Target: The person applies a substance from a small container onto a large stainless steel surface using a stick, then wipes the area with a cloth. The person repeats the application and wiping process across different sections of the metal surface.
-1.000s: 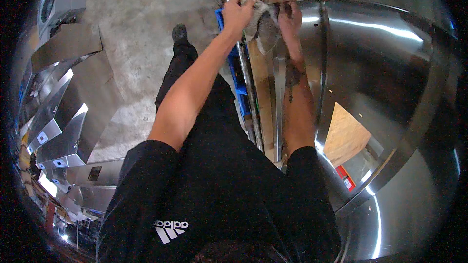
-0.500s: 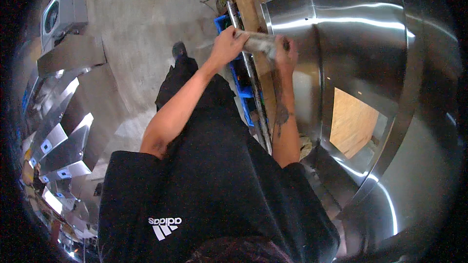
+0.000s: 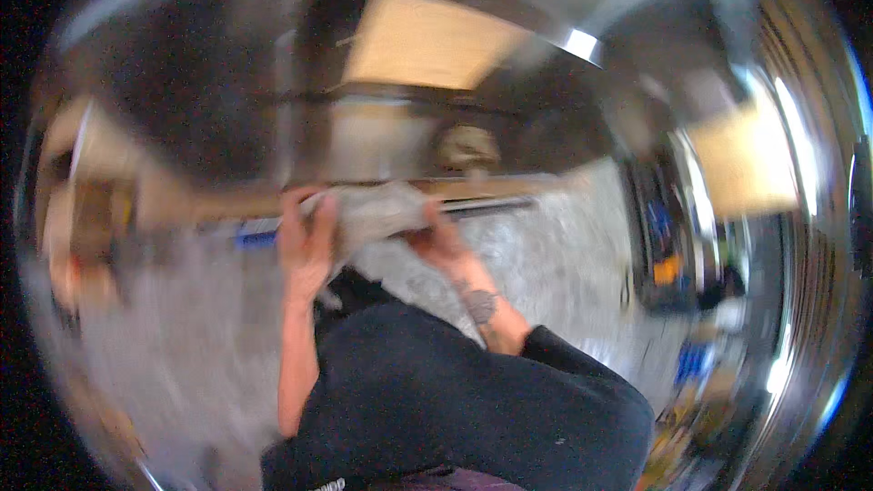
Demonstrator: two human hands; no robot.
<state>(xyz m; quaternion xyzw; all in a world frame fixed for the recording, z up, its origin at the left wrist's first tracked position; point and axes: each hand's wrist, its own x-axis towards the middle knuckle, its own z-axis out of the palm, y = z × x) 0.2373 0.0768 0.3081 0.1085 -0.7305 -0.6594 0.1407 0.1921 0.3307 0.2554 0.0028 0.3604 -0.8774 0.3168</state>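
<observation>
A greyish-white cloth, blurred by motion, is stretched between my two hands in front of my body. My left hand grips its left end, the fingers bent and pointing away from me. At the other end my right hand is closed on the cloth, with the tattooed forearm coming in from the lower right. Just beyond the cloth lies the lower edge of a large shiny metal panel structure. A pale crumpled bundle rests on it, close beyond my right hand.
Pale wood shows through an opening in the metal structure. A thin dark bar runs beside my right hand, and a blue piece sits by my left. Concrete floor surrounds me. Dark equipment with orange parts stands at the right.
My body and view have turned right, so the metal structure now lies ahead instead of to the right. The cloth stays in both hands, now lower and closer to my body.
</observation>
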